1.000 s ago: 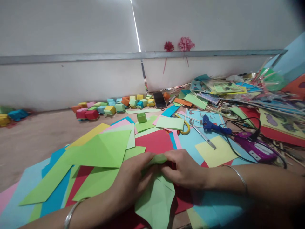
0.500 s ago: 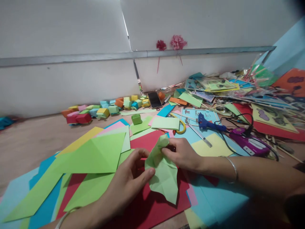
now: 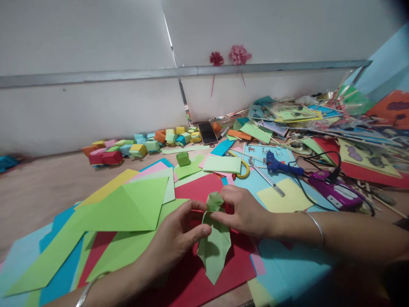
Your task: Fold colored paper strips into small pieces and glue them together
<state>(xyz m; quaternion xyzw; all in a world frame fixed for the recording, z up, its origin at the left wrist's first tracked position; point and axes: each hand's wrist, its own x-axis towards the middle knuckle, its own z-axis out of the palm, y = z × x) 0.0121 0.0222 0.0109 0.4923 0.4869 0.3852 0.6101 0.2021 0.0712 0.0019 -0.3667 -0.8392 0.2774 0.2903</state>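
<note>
A creased sheet of light green paper is between my two hands, pinched in at its upper part, with its lower end tapering to a point. My left hand has its curled fingers and thumb on the paper's left edge. From the right, my right hand closes thumb and fingers on the narrowed upper part. Red paper lies beneath. Left of it spread several sheets, with a bright green sheet on top. A small open green paper box stands beyond my hands.
Folded paper cubes line the wall beside a phone. To the right are yellow-handled scissors, a metal craft knife, a blue glue gun and a purple power strip with cords. Cards and sticks pile up behind.
The green paper has turned more upright and become narrower, its upper part squeezed in and its pointed end shifted left and down. My right hand has moved slightly down.
</note>
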